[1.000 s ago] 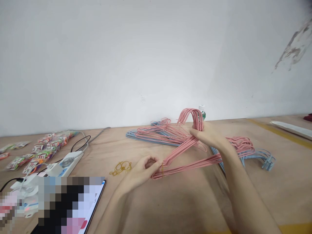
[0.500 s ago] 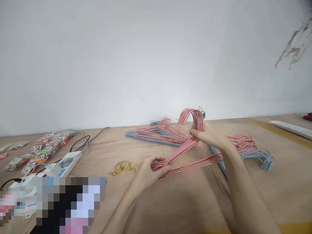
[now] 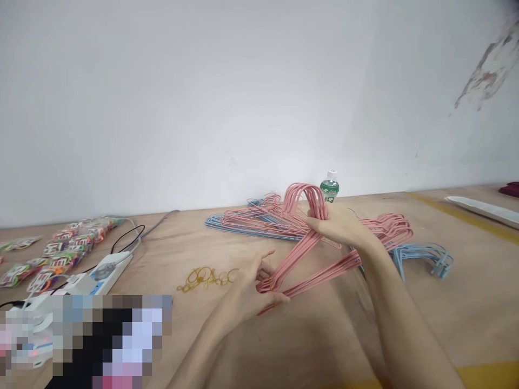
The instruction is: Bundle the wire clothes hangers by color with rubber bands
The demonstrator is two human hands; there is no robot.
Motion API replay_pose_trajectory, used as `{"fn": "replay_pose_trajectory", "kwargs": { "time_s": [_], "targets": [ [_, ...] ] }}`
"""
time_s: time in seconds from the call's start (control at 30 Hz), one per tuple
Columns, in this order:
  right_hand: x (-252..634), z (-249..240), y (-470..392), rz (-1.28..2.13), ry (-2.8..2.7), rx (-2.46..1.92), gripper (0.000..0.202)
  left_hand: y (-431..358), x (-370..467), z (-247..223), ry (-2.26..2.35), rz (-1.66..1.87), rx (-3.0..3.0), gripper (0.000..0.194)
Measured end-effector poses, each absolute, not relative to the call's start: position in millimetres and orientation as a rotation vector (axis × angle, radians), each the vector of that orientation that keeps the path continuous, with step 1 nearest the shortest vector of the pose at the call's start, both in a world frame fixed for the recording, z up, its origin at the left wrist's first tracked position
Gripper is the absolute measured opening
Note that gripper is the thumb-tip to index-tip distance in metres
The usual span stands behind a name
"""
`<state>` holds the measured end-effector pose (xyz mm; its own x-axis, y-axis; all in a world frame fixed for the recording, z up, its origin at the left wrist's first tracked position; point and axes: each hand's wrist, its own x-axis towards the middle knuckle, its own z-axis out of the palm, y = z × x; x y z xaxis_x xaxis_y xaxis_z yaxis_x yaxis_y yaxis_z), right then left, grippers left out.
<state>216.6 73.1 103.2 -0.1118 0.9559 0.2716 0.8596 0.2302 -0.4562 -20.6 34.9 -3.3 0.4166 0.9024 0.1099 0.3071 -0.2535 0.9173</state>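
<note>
A bundle of pink clothes hangers (image 3: 300, 254) is held tilted above the table, its hooks together at the top. My right hand (image 3: 336, 224) is closed around the necks just below the hooks. At the bundle's left corner, my left hand (image 3: 259, 283) has its thumb below and curled fingers behind the wires, with the index finger lifted. A thin yellow rubber band (image 3: 271, 284) crosses the wires at that corner. Loose yellow rubber bands (image 3: 206, 278) lie on the table left of my left hand. Part of the bundle is hidden behind my right forearm.
Pink and blue hangers (image 3: 251, 224) lie in a pile near the wall. Blue hangers (image 3: 425, 254) rest at the right. A green-labelled bottle (image 3: 330, 186) stands behind. On the left are a power strip (image 3: 117, 270), cables, colourful packets (image 3: 60, 262) and a pixelated area.
My left index finger has lifted from the bundle and the hand has opened somewhat. The view has shifted slightly, and more of the bottle shows.
</note>
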Motion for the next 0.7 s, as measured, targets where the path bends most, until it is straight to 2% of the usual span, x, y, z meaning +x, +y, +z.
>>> {"fn": "replay_pose_trajectory", "kwargs": {
  "time_s": [0.13, 0.23, 0.43, 0.57, 0.7],
  "targets": [
    [205.7, 106.1, 69.0, 0.275, -2.017, -1.576, 0.022, 35.1, -18.5, -5.2, 1.064, 0.825, 1.810, 0.092],
    [200.8, 105.9, 68.6, 0.320, -1.994, -1.607, 0.023, 36.5, -17.6, -5.2, 1.090, 0.852, 1.859, 0.091],
    [205.4, 99.7, 78.4, 0.403, -1.824, -1.720, 0.020, 38.6, -25.0, 9.4, 1.251, 0.987, 2.028, 0.066],
    [215.4, 99.0, 84.8, 0.383, -1.691, -1.813, 0.018, 45.6, -32.6, 15.2, 1.249, 1.234, 1.751, 0.050],
    [229.6, 97.9, 89.2, 0.356, -1.555, -1.783, 0.017, 58.5, -37.1, 13.4, 1.173, 1.428, 1.419, 0.055]
  ]
}}
